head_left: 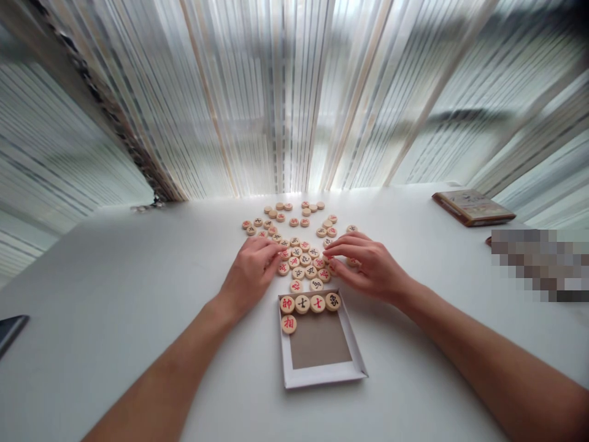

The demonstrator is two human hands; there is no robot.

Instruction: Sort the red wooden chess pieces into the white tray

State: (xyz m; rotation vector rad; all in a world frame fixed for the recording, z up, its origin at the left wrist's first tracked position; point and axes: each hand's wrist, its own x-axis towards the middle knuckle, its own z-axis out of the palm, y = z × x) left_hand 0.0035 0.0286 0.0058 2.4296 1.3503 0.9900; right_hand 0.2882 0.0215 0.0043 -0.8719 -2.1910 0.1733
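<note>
Many round wooden xiangqi pieces [305, 259] with red or black characters lie spread over the white table. My left hand [251, 270] rests at the left edge of the cluster, thumb and index finger closed at a red-marked piece [286, 253]. On the opposite side, my right hand [368, 264] reaches in with its fingers stretched out and thumb apart, over pieces it partly hides. Nearest me is a shallow white box [317, 373] with a brown bottom. Several pieces fill its far row, and one red piece [289, 324] sits below them at the left.
A flat brown-edged box [473, 207] lies at the table's far right, with a blurred-out area [538, 264] nearer me. A dark flat object [11, 331] shows at the left edge. String curtains [294, 92] hang behind the table [138, 294].
</note>
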